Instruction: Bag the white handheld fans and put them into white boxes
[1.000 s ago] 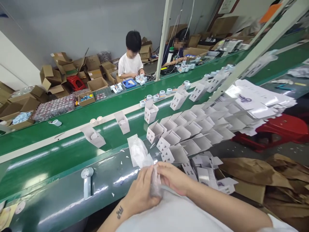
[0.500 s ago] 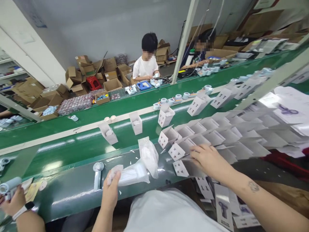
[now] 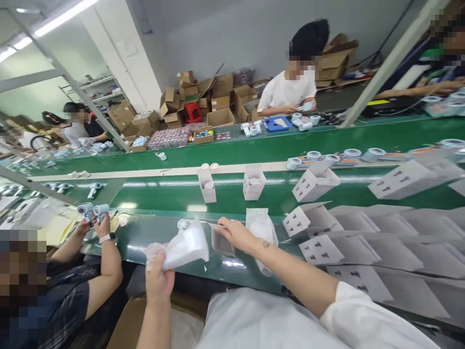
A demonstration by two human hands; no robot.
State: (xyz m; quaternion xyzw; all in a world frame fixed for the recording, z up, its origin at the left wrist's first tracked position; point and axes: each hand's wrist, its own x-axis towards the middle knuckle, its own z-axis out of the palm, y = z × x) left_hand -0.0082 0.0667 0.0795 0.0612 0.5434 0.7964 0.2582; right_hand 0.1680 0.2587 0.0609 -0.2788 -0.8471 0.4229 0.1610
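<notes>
My left hand [image 3: 160,277] is closed around one end of a pale blue handheld fan in a clear plastic bag [image 3: 189,243], held tilted above the grey bench edge. Between the thumb and fingers of my right hand [image 3: 237,234] is the upper edge of a small open white box [image 3: 222,245], just right of the bagged fan. Partly behind my right forearm lies another bagged item [image 3: 260,224]. A bare handheld fan [image 3: 182,224] shows only its round head, the rest being hidden behind the bagged fan.
Rows of open white boxes [image 3: 321,248] stand on the right. Several filled boxes [image 3: 254,186] line the green belt [image 3: 174,196], with bare fans [image 3: 352,154] beyond. At left, a co-worker's hands [image 3: 102,225] hold fans. Another person [image 3: 290,89] sits across the line.
My right hand has moved left from the box rows, bringing one white box beside the bagged fan. My left hand has raised and tilted the bagged fan. The view has turned left.
</notes>
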